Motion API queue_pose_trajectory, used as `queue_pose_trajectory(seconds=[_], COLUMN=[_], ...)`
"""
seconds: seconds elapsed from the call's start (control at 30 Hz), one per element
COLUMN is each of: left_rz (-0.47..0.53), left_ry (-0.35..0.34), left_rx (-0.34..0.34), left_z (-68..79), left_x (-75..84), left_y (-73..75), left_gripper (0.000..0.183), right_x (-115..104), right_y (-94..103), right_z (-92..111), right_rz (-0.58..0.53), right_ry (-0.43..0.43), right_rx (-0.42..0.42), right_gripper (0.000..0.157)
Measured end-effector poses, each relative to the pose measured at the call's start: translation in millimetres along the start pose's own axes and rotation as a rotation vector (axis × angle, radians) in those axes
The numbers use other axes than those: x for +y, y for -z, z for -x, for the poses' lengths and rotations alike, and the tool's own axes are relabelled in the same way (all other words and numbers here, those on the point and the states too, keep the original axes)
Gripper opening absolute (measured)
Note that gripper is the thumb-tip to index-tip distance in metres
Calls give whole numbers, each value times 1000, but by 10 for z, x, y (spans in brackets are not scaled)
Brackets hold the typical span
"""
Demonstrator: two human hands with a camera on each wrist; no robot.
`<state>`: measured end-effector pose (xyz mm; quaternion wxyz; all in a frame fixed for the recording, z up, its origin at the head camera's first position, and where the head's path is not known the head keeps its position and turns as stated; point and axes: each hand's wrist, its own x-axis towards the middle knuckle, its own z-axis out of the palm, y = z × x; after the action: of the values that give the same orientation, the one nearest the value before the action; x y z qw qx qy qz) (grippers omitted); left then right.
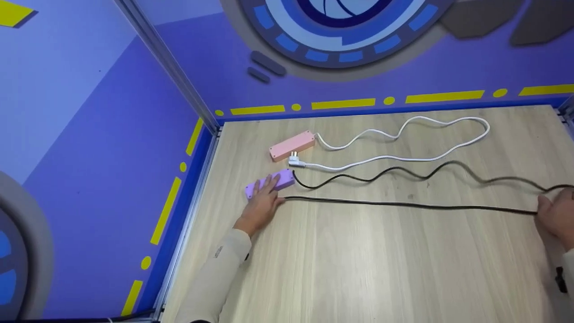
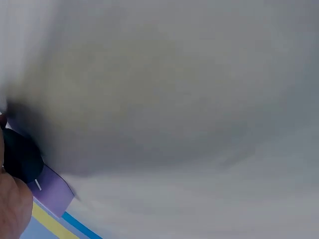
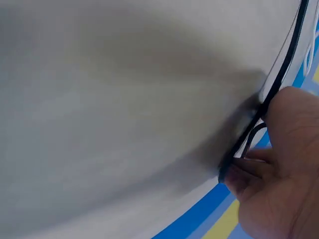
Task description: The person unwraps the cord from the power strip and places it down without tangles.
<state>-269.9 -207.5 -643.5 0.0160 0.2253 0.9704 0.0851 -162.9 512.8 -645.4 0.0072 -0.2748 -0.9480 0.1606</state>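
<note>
My left hand (image 1: 262,206) lies across a purple power strip (image 1: 286,178), its fingers over the top face. In the left wrist view, a black plug (image 2: 22,155) with a metal prong showing sits between my thumb and a finger, against the strip. A black power cord (image 1: 381,203) runs from there in a nearly straight line to my right hand (image 1: 557,217) at the right edge. That hand pinches the cord, with thumb and curled fingertips around it in the right wrist view. The cord's other length returns in waves to the strip's end.
Behind the purple strip lies a pink power strip (image 1: 292,146). Its white plug (image 1: 295,161) rests in front of it, prongs up, and its white cord (image 1: 417,159) loops rightward. Purple printed walls (image 1: 179,27) bound the wooden table (image 1: 358,260) at left and back.
</note>
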Motion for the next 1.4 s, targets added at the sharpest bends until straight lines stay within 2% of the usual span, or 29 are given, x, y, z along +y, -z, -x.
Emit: queue_pose_trajectory(seconds=[0.17,0.3,0.43,0.53,0.6,0.67,0.73,0.8,1.07,1.17,1.4], left_rz=[60,115,104,75,41,3,-19,-15,83,105,196], left_ry=[82,157,203,225,242,262,283,306,347,360,356], left_rx=[36,73,116,121,130,150,172,190,245,265,298], left_z=[-33,-88,-154,-200,-222,-234,-232,-222,-287,-295,-270], left_x=[-194,-313,-371,-369,-365,-366,-371,-372,-281,-240,-251], left_y=[28,49,53,34,20,8,-4,-16,-84,-121,-164], left_gripper=[42,40,39,41,42,42,42,40,36,36,31], right_x=[84,103,109,105,92,69,39,8,-13,38,145], right_y=[7,-43,-59,-39,-32,-40,-39,-34,17,-4,-64], right_z=[-42,-88,-141,-160,-162,-158,-156,-160,-149,-111,-66], right_rz=[-99,-122,-98,-101,-81,-46,-1,8,-52,-96,-120], right_ry=[18,31,19,25,69,149,204,236,146,143,109], right_rx=[39,51,17,13,17,73,92,114,-37,-103,-146], right_gripper=[62,69,78,86,94,99,104,103,92,90,90])
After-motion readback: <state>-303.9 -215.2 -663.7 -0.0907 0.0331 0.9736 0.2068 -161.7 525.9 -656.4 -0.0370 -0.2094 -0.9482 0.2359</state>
